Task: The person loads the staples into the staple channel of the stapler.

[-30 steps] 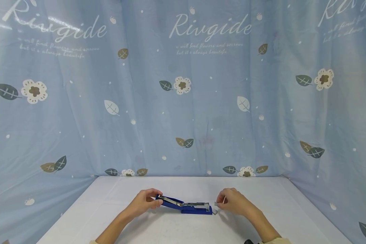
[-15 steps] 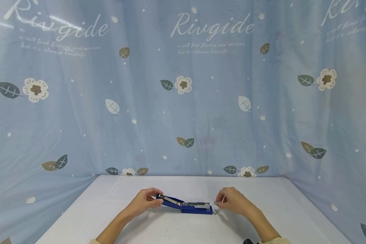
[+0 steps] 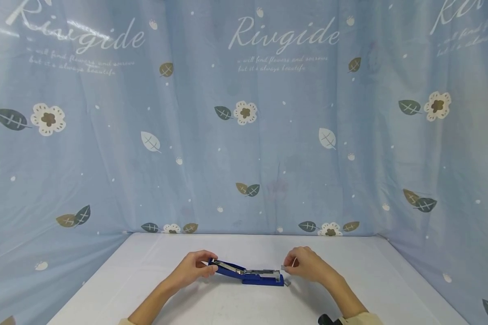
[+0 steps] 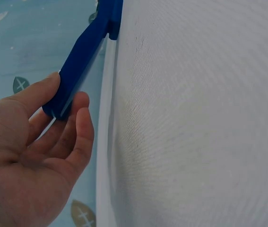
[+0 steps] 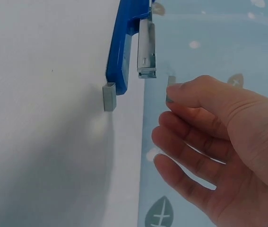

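A blue stapler [image 3: 262, 280] lies opened out on the table, its top cover [image 4: 79, 61] swung back to the left. My left hand [image 3: 194, 269] pinches the end of that cover between thumb and fingers. The metal staple channel [image 5: 146, 47] sticks out above the base, toward the right. Just off the channel's end, my right hand [image 3: 307, 265] pinches a short strip of staples [image 5: 170, 87] between thumb and index finger, apart from the stapler. Another small block of staples [image 5: 109, 97] sits on the table by the tip of the base.
A white table [image 3: 227, 307] carries everything. Behind and on both sides hangs a blue curtain [image 3: 203, 180] with flower and leaf prints. A dark object [image 3: 326, 319] shows beside the right sleeve at the bottom edge.
My right hand has moved slightly left and up with the staple strip, closer to the end of the channel. The left hand and the stapler stay in place.
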`<state>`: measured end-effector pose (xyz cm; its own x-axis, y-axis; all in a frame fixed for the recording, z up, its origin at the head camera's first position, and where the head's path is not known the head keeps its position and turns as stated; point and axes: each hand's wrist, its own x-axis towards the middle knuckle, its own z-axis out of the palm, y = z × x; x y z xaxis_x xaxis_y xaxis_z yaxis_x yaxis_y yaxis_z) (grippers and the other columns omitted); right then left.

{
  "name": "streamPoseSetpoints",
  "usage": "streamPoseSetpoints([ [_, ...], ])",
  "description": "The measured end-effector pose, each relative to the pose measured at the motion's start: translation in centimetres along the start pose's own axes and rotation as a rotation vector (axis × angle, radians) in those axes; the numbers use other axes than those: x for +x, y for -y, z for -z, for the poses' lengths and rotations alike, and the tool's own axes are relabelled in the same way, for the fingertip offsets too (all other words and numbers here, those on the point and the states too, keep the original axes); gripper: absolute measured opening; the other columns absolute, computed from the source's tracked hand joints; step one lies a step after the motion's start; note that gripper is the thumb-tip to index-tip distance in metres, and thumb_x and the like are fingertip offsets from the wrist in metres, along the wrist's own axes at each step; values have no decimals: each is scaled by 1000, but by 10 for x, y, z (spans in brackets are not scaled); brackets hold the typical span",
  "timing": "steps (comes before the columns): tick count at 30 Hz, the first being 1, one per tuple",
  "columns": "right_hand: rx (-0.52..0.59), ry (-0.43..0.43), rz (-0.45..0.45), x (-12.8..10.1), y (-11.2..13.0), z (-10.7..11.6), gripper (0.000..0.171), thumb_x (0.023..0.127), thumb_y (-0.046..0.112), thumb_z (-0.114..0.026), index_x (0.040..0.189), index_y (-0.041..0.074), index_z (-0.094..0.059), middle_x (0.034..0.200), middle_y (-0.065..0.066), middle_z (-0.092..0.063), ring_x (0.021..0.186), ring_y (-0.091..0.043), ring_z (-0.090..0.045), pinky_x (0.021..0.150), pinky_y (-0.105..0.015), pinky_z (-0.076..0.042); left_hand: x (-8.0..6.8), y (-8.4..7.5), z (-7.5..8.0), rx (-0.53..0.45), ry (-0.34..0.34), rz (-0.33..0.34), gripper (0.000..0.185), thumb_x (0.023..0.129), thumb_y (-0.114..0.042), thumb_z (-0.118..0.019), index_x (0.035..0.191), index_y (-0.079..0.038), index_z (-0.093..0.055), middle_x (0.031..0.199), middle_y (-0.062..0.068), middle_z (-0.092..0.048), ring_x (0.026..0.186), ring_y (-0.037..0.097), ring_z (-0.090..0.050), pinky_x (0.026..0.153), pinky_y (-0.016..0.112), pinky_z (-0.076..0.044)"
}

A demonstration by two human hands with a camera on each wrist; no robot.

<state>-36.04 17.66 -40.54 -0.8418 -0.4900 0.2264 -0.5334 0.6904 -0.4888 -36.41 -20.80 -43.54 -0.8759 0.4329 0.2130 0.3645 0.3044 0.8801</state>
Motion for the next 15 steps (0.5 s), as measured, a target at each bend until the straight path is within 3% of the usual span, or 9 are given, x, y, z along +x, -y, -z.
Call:
streamPoseSetpoints([
  [15, 33, 12, -26, 9, 5, -3, 3, 86, 17, -74, 86, 15, -72, 79, 5, -66, 71, -10, -58, 59, -19, -50, -1, 1, 0, 5, -1, -1, 42, 92, -15, -69, 125, 9, -57, 106, 21, -68, 83, 27, -71, 69, 34, -60],
])
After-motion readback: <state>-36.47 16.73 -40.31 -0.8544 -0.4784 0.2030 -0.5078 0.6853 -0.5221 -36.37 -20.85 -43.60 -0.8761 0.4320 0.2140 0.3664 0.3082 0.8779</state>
